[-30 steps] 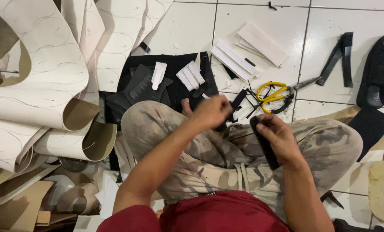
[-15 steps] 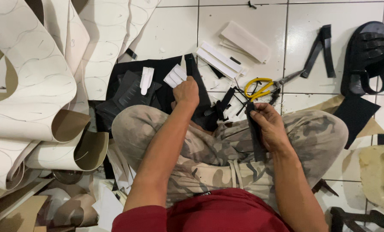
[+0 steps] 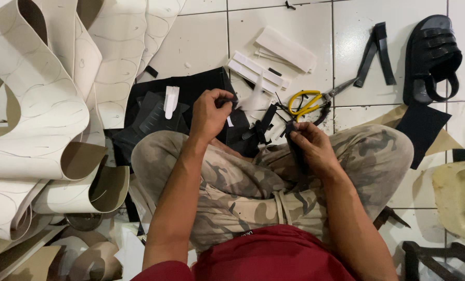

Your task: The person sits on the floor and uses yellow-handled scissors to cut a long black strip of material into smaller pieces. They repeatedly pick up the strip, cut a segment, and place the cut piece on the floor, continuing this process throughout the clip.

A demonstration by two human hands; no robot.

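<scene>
I sit cross-legged on a white tiled floor in camouflage trousers. My left hand (image 3: 210, 112) reaches forward over my knee and pinches a small black piece (image 3: 226, 100) above a pile of black sheet material (image 3: 154, 112). My right hand (image 3: 311, 148) holds a long black strap (image 3: 296, 156) that runs down over my lap. Yellow-handled scissors (image 3: 308, 101) lie on the floor just beyond my right hand. White strips (image 3: 258, 68) lie between the two hands and further out.
Large curled cream sheets (image 3: 45, 104) with traced outlines fill the left side. A black strapped sandal (image 3: 430, 57) and two black straps (image 3: 376, 52) lie at the upper right. A black cut piece (image 3: 422, 130) rests on tan paper beside my right knee.
My left hand has reached further forward from my knee to the black pile and closed on a small black piece. My right hand stays on the strap, shifted slightly.
</scene>
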